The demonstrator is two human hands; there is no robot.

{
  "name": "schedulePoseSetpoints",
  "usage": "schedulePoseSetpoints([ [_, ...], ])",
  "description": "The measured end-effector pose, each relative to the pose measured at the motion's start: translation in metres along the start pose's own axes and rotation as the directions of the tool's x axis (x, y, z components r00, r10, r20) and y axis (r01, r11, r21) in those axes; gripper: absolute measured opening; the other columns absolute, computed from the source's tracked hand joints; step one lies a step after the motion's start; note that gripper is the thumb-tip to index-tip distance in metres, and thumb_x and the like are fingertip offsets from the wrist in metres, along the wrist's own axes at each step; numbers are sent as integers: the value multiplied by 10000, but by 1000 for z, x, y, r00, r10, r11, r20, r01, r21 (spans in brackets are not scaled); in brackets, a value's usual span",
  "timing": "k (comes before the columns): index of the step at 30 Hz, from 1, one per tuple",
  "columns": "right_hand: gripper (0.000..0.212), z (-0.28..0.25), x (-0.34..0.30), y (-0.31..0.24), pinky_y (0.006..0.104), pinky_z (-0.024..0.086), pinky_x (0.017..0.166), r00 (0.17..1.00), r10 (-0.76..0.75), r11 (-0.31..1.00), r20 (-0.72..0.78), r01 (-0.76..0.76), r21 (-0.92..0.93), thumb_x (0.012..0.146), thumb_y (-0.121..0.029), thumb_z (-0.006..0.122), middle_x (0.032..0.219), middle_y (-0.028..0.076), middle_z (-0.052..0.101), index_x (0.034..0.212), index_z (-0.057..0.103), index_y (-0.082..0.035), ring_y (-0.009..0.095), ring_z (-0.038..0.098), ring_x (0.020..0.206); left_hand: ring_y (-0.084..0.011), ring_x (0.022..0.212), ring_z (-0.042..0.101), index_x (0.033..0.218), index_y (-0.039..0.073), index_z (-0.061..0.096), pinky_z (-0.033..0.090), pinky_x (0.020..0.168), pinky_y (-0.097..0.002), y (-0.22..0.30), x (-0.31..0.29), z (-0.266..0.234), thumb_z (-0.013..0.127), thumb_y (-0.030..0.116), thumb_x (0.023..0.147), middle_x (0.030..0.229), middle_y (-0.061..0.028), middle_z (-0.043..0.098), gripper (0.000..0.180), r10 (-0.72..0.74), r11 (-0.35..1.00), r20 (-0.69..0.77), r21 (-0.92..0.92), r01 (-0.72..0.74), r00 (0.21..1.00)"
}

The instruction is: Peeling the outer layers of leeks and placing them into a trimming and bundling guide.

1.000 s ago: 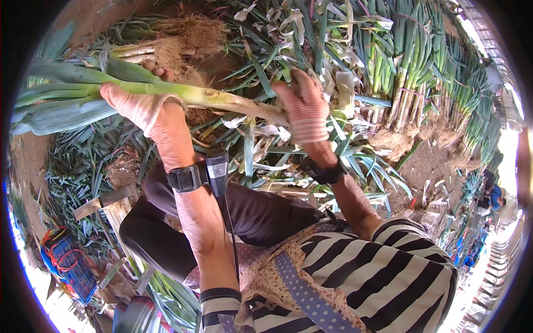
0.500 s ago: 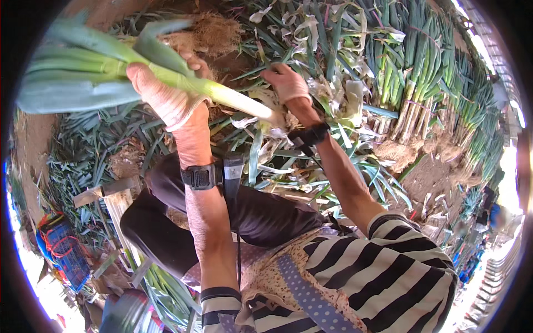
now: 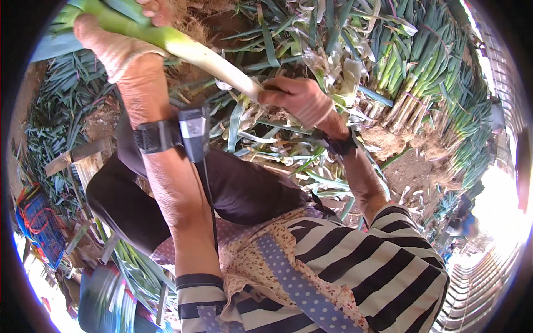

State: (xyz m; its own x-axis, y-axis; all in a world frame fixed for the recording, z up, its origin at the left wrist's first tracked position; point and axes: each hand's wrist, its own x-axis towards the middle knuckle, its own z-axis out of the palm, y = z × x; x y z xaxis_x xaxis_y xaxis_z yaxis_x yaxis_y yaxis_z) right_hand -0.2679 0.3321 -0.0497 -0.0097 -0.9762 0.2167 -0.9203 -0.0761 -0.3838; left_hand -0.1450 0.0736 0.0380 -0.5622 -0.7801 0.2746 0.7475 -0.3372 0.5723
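Observation:
A thick leek (image 3: 214,64) slants across the upper left, its green leaves toward the far left and its white shank pointing right. My left hand (image 3: 119,47), in a pale worn glove, is wrapped round the green part just above the shank. At the root end, the thumb and fingers of my right hand (image 3: 300,100) are closed on the shank's tip. Those fingers cover the roots, so I cannot see what is left of them. Torn leek leaves and pale peelings (image 3: 327,61) lie in a heap beyond my right hand.
Tied bundles of leeks (image 3: 411,83) stand in a row at the right, their roots (image 3: 383,139) near bare soil (image 3: 413,177). More loose leeks (image 3: 61,105) lie at the left. A wooden frame (image 3: 78,155) and a blue mesh basket (image 3: 41,227) are at the lower left.
My left hand has carried the leek up and to the left. My right hand, earlier curled beside the root end and apart from it, has now closed on that end.

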Motion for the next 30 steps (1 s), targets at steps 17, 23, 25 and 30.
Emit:
schedulePoseSetpoints([
  [17, 580, -39, -61, 1, 375, 487, 854, 742, 670, 617, -35, -529, 583, 902, -513, 512, 1108, 166, 622, 1207, 586, -26, 262, 614, 948, -120, 449, 390, 766, 71, 540, 330, 399, -213, 40, 10, -45, 557, 462, 720, 570, -10, 458, 395, -114, 962, 264, -210, 172, 958],
  [23, 538, -46, 41, -47, 330, 539, 620, 864, 174, 527, 473, -487, 697, 907, -510, 510, 824, 116, 668, 1090, 634, -20, 201, 642, 698, -72, 448, 369, 737, 52, 524, 313, 366, -178, 32, 3, -28, 499, 382, 736, 571, 7, 438, 331, -141, 926, 203, -319, 201, 969],
  [25, 418, -10, 12, -31, 302, 494, 463, 986, 119, 715, 119, -168, 678, 904, -436, 562, 705, 77, 649, 1023, 650, -45, 158, 586, 508, -97, 465, 391, 749, 43, 518, 363, 413, -209, 28, 14, -32, 488, 378, 753, 591, -15, 458, 336, -153, 898, 291, -357, 256, 944],
  [30, 228, -17, -105, -22, 261, 422, 360, 919, 386, 900, -80, -356, 253, 871, -277, 644, 539, 21, 588, 788, 661, -66, 97, 549, 423, -145, 495, 426, 761, 28, 509, 428, 499, -269, 35, 3, -26, 468, 370, 780, 621, -54, 485, 345, -29, 976, 11, -215, 31, 1000],
])
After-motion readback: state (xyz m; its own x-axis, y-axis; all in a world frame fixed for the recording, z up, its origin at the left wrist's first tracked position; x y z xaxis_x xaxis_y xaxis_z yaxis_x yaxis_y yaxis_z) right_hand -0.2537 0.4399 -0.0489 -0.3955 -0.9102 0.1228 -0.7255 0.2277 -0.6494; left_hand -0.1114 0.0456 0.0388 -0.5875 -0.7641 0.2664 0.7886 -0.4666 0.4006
